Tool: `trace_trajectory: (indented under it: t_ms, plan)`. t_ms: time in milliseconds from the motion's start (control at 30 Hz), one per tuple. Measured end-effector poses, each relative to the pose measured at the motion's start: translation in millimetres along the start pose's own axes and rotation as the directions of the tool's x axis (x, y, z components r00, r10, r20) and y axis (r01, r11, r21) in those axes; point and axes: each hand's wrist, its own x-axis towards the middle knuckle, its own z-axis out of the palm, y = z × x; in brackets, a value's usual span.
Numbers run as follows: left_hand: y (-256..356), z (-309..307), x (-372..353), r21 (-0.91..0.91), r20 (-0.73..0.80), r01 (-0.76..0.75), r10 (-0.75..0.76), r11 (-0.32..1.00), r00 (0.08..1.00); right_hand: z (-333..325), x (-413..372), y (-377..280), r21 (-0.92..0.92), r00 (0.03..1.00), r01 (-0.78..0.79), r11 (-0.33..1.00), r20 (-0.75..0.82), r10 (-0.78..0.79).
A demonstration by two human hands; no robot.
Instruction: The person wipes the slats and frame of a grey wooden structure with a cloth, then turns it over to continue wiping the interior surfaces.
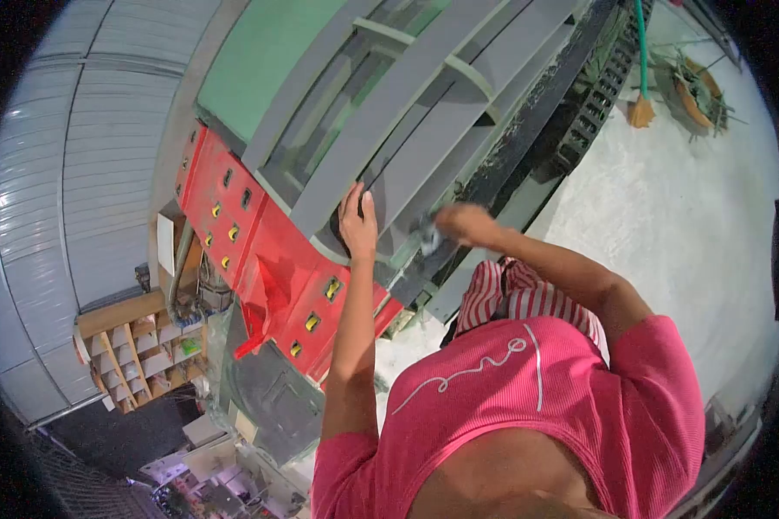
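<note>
My left hand (357, 229) rests on the near end of a long grey frame (337, 186) with curved ends and pale cross-pieces. Its fingers are stretched out along the edge and the thumb stands apart. To the right, my right hand (469, 225) is closed and blurred by motion, beside the frame's near corner. Under its knuckles shows a smeared grey-blue bunched thing (430, 236), like a rag; its exact kind I cannot tell. The grey frame lies over a green surface (264, 65) and along a dark worn machine edge (528, 143).
A red panel (251, 229) with yellow inserts runs along the machine's left side. On the floor (658, 199) at right are a green-handled broom (641, 108) and an orange basin (699, 93) with scraps. Wooden shelving (134, 346) stands at left.
</note>
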Motion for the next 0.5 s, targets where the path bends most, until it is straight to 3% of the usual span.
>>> trace_trajectory:
  t_ms: [67,100,133,167,233,300,333,367,400,467,500]
  plan:
    - [2,-1,-2,-0.015,0.016,0.039,-0.039,0.999,0.999,-27,15,44,-0.028,0.905,-0.378,0.926,-0.225,0.362]
    - [3,0,-1,-0.024,0.015,0.036,-0.035,0.999,0.999,-69,20,34,-0.094,0.855,-0.368,0.925,-0.425,0.297]
    - [2,-1,-1,-0.023,0.017,0.026,-0.026,0.999,1.000,-79,25,59,-0.030,0.816,-0.444,0.895,-0.426,0.391]
    - [2,0,-2,-0.020,0.020,0.017,-0.016,1.000,1.000,-92,28,67,-0.176,0.811,-0.458,0.872,-0.485,0.328]
    - [2,-1,-1,-0.003,0.003,-0.017,0.018,1.000,1.000,-93,30,75,-0.163,0.820,-0.523,0.837,-0.367,0.440]
    - [4,-2,-3,0.024,0.041,0.002,-0.003,1.000,0.999,-74,25,75,-0.224,0.907,-0.284,0.932,-0.379,0.184]
    - [3,-2,-5,-0.004,0.047,0.010,-0.010,1.000,0.999,-79,26,50,-0.211,0.917,-0.395,0.894,-0.141,0.372]
    - [2,-1,-5,-0.015,0.050,0.000,0.001,1.000,0.999,-68,19,46,-0.233,0.962,-0.272,0.934,-0.096,0.256]
    - [2,0,-5,-0.024,0.034,0.002,-0.001,1.000,0.999,-52,15,47,-0.262,0.976,-0.190,0.946,0.054,0.210]
    - [1,0,-5,-0.029,0.026,0.004,-0.003,1.000,1.000,-35,2,43,-0.033,0.950,-0.123,0.992,0.285,0.127]
    - [2,0,-1,-0.031,0.014,-0.002,0.003,1.000,1.000,-37,-2,37,0.094,0.994,-0.009,0.996,0.109,-0.002]
